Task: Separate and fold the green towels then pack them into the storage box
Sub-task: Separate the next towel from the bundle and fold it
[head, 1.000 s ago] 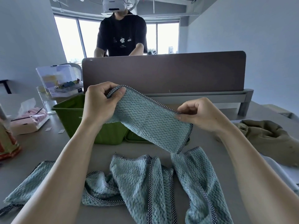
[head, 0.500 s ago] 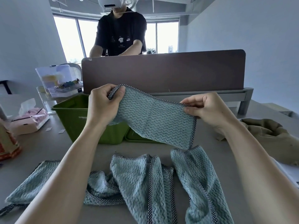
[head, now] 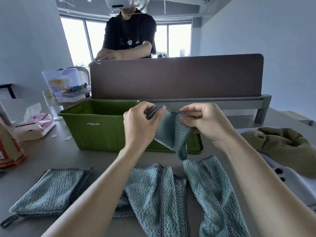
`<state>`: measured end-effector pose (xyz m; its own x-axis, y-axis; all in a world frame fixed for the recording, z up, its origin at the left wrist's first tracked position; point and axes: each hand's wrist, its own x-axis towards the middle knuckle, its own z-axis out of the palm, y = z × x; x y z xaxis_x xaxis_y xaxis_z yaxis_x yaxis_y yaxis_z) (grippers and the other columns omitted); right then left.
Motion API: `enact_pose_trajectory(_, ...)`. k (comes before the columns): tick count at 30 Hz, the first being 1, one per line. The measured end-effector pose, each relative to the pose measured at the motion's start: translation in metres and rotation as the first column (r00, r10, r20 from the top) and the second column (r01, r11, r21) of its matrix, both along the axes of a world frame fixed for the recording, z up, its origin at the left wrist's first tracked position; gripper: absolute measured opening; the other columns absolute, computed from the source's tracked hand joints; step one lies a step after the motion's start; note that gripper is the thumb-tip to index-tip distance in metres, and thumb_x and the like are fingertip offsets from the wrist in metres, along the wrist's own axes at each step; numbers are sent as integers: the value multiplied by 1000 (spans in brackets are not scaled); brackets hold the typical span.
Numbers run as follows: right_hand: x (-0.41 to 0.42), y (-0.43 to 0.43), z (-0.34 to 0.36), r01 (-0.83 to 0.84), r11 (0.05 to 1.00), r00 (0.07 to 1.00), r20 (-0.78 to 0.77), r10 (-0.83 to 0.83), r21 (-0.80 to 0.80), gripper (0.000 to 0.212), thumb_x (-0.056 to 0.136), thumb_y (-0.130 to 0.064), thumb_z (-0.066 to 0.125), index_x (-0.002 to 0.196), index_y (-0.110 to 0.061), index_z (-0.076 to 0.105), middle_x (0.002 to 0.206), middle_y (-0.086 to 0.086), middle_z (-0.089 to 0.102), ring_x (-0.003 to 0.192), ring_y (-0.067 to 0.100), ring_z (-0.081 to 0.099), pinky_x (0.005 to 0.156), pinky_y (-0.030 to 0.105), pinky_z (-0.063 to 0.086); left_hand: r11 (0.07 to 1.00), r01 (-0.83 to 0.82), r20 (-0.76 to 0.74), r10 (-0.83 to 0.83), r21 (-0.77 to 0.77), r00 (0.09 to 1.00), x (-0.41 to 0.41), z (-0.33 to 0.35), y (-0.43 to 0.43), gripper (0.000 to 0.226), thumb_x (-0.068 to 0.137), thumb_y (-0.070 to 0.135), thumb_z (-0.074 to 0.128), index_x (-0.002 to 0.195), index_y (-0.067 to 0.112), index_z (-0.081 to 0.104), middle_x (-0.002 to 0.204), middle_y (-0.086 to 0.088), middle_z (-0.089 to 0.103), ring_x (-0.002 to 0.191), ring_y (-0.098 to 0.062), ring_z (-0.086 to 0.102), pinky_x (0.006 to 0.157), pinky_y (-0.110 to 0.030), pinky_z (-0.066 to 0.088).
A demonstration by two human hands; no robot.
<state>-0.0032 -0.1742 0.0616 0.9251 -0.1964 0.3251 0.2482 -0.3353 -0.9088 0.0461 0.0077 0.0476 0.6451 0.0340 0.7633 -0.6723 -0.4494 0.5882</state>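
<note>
Teal towel (head: 168, 134), mid-frame above green storage box (head: 102, 124): left hand (head: 139, 125) and right hand (head: 203, 120) each pinch its checked hem.

Storage box (head: 95, 127) behind towels (head: 153, 194) on table (head: 42, 156); tissue pack (head: 34, 125) left of box.

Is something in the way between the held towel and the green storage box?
Nothing visible does. The left hand and right hand pinch the towel near the storage box, whose top is open.
</note>
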Motion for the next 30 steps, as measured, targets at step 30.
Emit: enact_pose_trajectory(30, -13, -15, 9, -382, 916, 911, 119, 395, -121, 60, 78, 32, 50, 111, -12, 73, 112, 3, 76, 107, 16, 72, 90, 26, 56, 790, 506, -249, -598, -346, 762, -4, -5, -16, 16, 98, 16, 64, 99, 11, 78, 87, 0, 79, 76, -9, 70, 67, -25, 52)
